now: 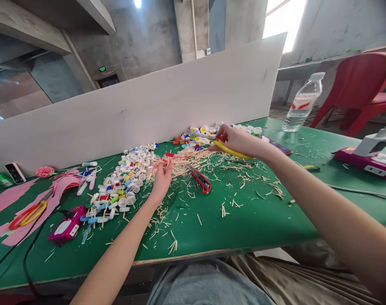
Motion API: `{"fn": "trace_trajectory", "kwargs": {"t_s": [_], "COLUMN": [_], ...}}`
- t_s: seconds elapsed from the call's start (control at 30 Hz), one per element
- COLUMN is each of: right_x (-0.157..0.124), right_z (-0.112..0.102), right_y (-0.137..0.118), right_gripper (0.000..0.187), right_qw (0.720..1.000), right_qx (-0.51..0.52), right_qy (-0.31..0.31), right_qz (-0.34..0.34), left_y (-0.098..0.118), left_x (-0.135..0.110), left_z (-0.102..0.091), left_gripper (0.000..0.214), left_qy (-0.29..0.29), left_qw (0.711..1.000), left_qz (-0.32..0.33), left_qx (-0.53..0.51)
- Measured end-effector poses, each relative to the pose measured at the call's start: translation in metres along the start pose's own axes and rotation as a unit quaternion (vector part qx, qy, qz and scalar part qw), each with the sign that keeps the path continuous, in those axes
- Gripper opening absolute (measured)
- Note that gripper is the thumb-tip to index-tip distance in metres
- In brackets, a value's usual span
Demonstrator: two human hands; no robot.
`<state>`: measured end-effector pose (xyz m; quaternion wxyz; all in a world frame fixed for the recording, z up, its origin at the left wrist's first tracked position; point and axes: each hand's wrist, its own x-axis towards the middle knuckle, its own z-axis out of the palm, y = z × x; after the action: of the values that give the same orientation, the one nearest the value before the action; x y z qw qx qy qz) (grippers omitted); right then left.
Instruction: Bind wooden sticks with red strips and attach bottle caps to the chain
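Well, setting: a green-topped counter (212, 224) runs along a white partition board (142, 114), with a red plastic chair (354, 84) beyond its right side.

Container: a clear plastic water bottle (302, 106) stands upright at the back right; its red-and-white label is too small to read.

Materials: plastic bottle caps (124, 180), mostly white with some red, blue, yellow and green, lie in a long, lumpy band, many linked by thin sticks. Pale wooden splinters (193, 163) litter the green surface around them. Pink paper strips (49, 199) lie at the left.

Tools: a red utility knife (199, 178) lies just beside the left hand (161, 180). Red-and-yellow scissors (29, 216) rest on the pink paper.

Hands: the left is narrowly curled, its fingertips among the splinters beside the caps; I cannot tell if it holds anything. The right hand (235, 142) grips a yellow-handled cutter (231, 149) near the far caps.
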<state>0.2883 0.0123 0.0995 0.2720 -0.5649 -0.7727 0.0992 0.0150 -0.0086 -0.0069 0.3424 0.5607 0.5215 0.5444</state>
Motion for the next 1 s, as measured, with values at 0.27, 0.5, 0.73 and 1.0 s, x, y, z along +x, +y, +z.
{"fn": "trace_trajectory", "kwargs": {"t_s": [0.27, 0.5, 0.73, 1.0], "right_x": [-0.028, -0.035, -0.036, -0.034], "right_z": [0.034, 0.042, 0.048, 0.057], "right_y": [-0.001, -0.02, -0.025, -0.024], "right_gripper": [0.057, 0.055, 0.056, 0.054], "right_qw": [0.99, 0.985, 0.983, 0.98], "right_qx": [0.057, 0.062, 0.08, 0.101], "right_qy": [-0.126, -0.155, -0.158, -0.162], "right_qz": [-0.038, -0.051, -0.044, -0.046], "left_y": [0.009, 0.016, 0.012, 0.015], "left_x": [-0.001, -0.011, -0.015, -0.022], "left_z": [-0.002, 0.006, 0.017, 0.025], "left_gripper": [0.022, 0.029, 0.034, 0.027], "left_qy": [-0.01, -0.074, -0.107, -0.103], "left_qw": [0.997, 0.993, 0.99, 0.992], "left_qz": [-0.002, 0.013, 0.016, -0.018], "left_qx": [-0.07, -0.096, -0.095, -0.077]}}
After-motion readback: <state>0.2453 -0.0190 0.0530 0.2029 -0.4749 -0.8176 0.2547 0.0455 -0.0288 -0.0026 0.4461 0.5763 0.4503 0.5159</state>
